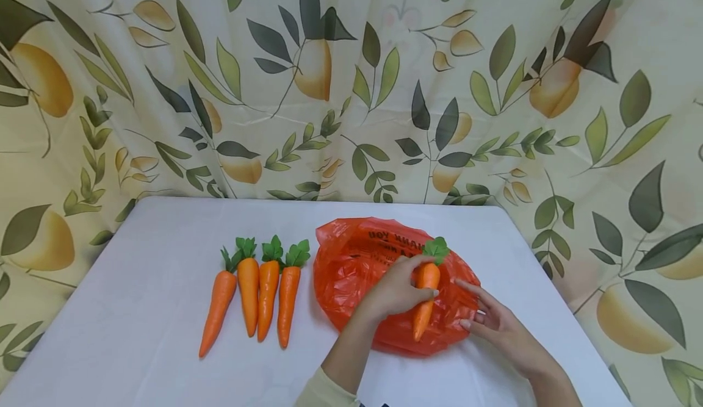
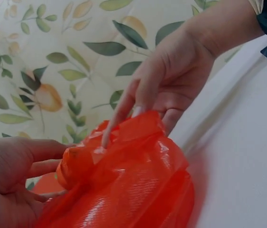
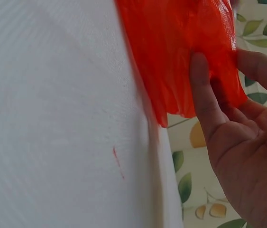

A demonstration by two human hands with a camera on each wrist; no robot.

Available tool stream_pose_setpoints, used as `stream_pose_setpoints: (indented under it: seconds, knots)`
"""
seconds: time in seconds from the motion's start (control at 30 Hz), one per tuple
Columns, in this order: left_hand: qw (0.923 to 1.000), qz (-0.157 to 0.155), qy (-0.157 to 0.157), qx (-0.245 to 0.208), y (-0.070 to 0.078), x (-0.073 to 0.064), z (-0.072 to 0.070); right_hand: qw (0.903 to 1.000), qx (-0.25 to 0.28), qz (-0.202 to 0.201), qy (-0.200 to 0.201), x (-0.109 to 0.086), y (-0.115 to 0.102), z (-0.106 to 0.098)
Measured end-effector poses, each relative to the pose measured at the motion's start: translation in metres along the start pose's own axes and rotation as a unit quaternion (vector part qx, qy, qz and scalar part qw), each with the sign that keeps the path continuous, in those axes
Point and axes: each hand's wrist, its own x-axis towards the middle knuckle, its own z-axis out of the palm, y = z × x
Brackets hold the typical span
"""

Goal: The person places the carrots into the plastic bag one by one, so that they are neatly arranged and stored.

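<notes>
My left hand (image 1: 398,288) grips an orange carrot (image 1: 425,303) with a green leafy top, its tip pointing down toward me. The carrot is over the mouth of a red plastic bag (image 1: 343,300) that lies spread on the table. At the bag's right rim, my right hand (image 1: 502,327) pinches the plastic between thumb and fingers, also seen in the right wrist view, where the bag (image 3: 171,57) hangs from that hand (image 3: 247,142). In the left wrist view the carrot's orange end (image 2: 78,164) shows beside my left hand (image 2: 10,175), overlapping the bag.
Several more carrots lie side by side left of the bag, the leftmost carrot (image 1: 216,312) slanted, the nearest carrot (image 1: 288,306) close to the bag. They rest on a white-covered table (image 1: 137,309). A leaf-and-fruit patterned curtain (image 1: 351,114) hangs behind its far edge.
</notes>
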Motion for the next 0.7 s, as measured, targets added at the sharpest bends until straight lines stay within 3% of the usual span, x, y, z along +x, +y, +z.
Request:
stream_pose_setpoints:
  seconds: [0.33, 0.7]
  knots:
    - [0.9978, 0.005, 0.054, -0.038, -0.011, 0.014, 0.009, 0.9996, -0.004, 0.026, 0.009, 0.004, 0.001, 0.002]
    - [0.9964, 0.028, 0.079, 0.005, -0.021, 0.021, 0.020, 0.9998, -0.014, 0.016, 0.002, -0.001, 0.005, -0.002]
